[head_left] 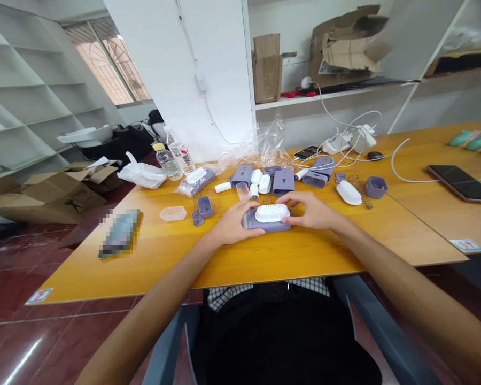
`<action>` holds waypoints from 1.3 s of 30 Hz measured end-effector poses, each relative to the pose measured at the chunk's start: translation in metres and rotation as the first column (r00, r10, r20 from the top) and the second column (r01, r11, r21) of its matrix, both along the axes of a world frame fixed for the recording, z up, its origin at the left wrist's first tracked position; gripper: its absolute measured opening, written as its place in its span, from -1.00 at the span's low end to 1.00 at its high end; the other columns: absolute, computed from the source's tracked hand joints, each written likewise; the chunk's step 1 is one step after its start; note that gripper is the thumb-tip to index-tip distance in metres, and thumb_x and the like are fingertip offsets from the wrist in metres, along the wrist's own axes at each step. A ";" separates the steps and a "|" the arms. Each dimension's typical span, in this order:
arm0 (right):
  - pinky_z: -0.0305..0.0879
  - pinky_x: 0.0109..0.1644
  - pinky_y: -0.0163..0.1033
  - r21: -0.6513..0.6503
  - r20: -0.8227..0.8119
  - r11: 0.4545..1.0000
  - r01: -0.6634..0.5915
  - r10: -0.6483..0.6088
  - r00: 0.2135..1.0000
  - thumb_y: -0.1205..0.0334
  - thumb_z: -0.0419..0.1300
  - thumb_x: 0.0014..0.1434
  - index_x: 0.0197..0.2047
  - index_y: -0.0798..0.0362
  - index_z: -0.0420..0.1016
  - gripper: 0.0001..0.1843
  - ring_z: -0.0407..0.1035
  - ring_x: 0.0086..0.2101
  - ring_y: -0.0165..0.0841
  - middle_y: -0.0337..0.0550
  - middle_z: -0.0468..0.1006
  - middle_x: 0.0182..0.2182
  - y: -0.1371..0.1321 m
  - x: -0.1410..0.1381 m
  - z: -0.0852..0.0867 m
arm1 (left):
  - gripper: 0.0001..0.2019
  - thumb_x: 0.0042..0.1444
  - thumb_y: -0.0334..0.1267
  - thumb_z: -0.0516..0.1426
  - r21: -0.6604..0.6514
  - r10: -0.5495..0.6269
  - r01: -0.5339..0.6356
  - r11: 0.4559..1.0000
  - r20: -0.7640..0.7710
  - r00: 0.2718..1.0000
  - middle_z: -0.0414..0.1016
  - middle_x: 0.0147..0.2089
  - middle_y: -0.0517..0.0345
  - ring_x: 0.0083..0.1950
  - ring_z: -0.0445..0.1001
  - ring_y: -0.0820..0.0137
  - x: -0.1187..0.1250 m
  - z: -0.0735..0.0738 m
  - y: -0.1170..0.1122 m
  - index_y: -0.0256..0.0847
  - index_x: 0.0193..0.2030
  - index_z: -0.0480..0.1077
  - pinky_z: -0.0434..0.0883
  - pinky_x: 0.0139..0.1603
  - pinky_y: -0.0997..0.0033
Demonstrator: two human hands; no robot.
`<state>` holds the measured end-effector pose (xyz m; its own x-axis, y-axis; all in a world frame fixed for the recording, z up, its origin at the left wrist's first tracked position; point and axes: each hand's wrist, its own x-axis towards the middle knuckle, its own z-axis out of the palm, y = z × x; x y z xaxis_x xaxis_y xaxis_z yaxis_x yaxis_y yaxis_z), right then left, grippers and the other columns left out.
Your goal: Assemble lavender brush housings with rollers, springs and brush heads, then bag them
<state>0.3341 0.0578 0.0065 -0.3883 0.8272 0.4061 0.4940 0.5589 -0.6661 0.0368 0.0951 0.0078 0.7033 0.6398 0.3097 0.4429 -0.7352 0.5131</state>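
The table [176, 278] lies under my left hand [234, 223] and my right hand [313, 210]; the left clamps the purple case [269, 228] between them, hiding its end, the right pinches the white bristled piece [271, 213] atop it. Just beyond, a blurred spring [267, 201].

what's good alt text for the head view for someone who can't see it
A person's left hand holds a purple-grey case while the right hand holds a white bristled piece on top of it, at a yellow-brown table. More purple-grey cases and white parts lie beyond.
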 end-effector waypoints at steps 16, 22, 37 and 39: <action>0.54 0.08 0.07 0.022 0.001 0.999 0.041 -0.041 0.999 0.11 0.47 0.12 0.06 -0.07 0.67 -0.59 0.62 -0.08 -0.09 -0.05 0.75 0.01 -0.002 -0.001 0.001 | -0.29 0.14 0.16 0.40 -0.007 -0.041 0.041 0.999 0.009 0.999 0.46 0.39 -0.17 0.42 0.41 -0.11 -0.002 0.000 0.002 -0.10 0.34 0.38 0.32 0.45 -0.26; 0.51 0.13 0.11 0.026 -0.004 0.999 0.030 -0.030 1.000 0.09 0.45 0.16 0.07 -0.06 0.64 -0.60 0.60 -0.03 -0.07 -0.05 0.74 0.02 -0.003 -0.003 -0.001 | -0.28 0.14 0.19 0.40 -0.007 -0.070 0.070 0.998 0.013 0.997 0.50 0.35 -0.13 0.39 0.45 -0.08 -0.005 0.001 0.002 -0.08 0.33 0.39 0.34 0.44 -0.21; 0.50 0.13 0.10 0.046 -0.019 0.999 0.013 -0.012 1.000 0.11 0.45 0.13 0.02 -0.07 0.64 -0.63 0.60 -0.07 -0.09 -0.06 0.74 -0.04 -0.004 -0.007 -0.001 | -0.27 0.13 0.17 0.40 -0.012 -0.044 0.043 0.999 -0.020 0.999 0.47 0.39 -0.13 0.42 0.42 -0.11 -0.004 0.000 0.001 -0.06 0.35 0.37 0.33 0.46 -0.24; 0.49 0.13 0.10 0.044 -0.016 0.999 0.016 -0.016 1.000 0.10 0.46 0.13 0.01 -0.07 0.64 -0.63 0.60 -0.08 -0.09 -0.07 0.74 -0.04 -0.004 -0.008 -0.002 | -0.27 0.13 0.17 0.40 -0.004 -0.041 0.041 0.999 -0.018 0.999 0.48 0.37 -0.13 0.41 0.43 -0.11 -0.003 0.000 0.001 -0.06 0.35 0.37 0.34 0.45 -0.24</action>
